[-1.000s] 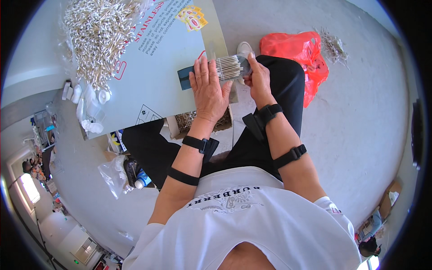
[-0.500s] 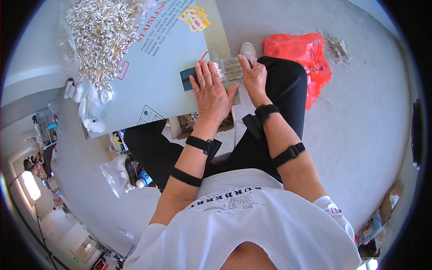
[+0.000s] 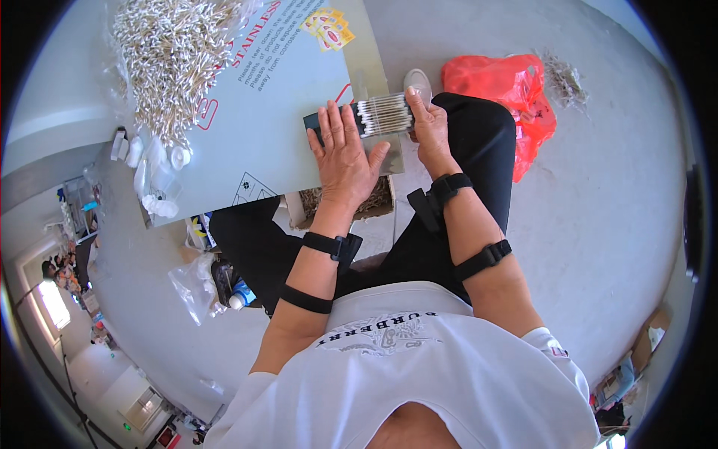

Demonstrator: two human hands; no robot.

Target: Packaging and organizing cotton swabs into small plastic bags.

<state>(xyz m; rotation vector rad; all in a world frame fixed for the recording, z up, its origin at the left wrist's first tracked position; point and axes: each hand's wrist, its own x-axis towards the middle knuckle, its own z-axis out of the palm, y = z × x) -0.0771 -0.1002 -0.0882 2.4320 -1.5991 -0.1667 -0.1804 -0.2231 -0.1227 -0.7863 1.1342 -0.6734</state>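
A flat row of white-tipped cotton swabs [image 3: 384, 116] lies across the table's right edge, over a dark strip [image 3: 312, 121]. My right hand [image 3: 431, 135] grips the right end of this row, with the thumb on top and the other fingers curled underneath. Stretched out flat, my left hand [image 3: 342, 157] rests its fingers on the dark strip, just left of the swab tips. Its thumb points away to the right, below the swabs. Clear plastic seems to lie around the row, though its edges are hard to make out.
A large heap of loose cotton swabs [image 3: 168, 67] covers the table's far left, with small white containers [image 3: 134, 152] beside it. Yellow-and-white labels [image 3: 327, 30] lie at the back. Below the table edge is a cardboard box [image 3: 383, 198]. A red plastic bag [image 3: 497, 86] lies on the floor.
The left hand has slid slightly left, uncovering more of the swab tips and the dark strip. The right hand has shifted a little to the right, keeping its grip on the swabs.
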